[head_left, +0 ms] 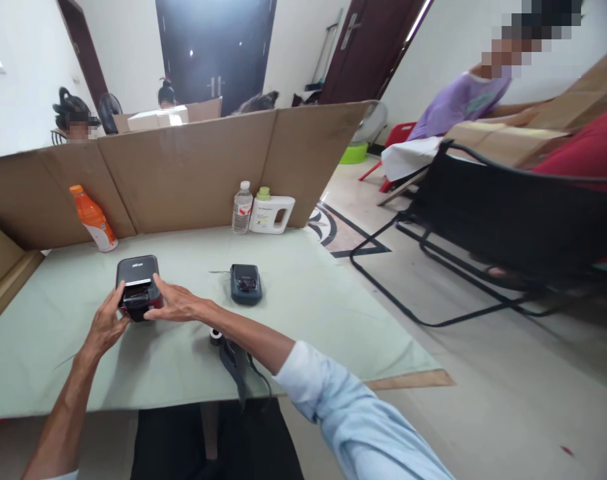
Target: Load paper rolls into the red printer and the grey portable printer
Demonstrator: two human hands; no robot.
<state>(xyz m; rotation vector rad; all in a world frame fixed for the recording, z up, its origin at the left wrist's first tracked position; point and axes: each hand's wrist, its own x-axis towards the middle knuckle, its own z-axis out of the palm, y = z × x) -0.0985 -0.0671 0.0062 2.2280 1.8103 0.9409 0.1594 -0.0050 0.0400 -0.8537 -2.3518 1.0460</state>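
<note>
A black, rounded box-shaped device with dark red lower sides, which looks like a small label printer, stands on the table at left. My left hand holds its left side, with the fingertips near its front edge. Against its right side, my right hand grips with thumb and fingers spread around the corner. A smaller dark device with a clear window lies to the right of my right hand. Below my right forearm are a small white-rimmed roll and a dark strap, partly covered by the arm.
An orange bottle, a clear water bottle and a white jug stand before a cardboard screen. The cloth-covered table ends at right, beside a black folding chair. Other people sit beyond.
</note>
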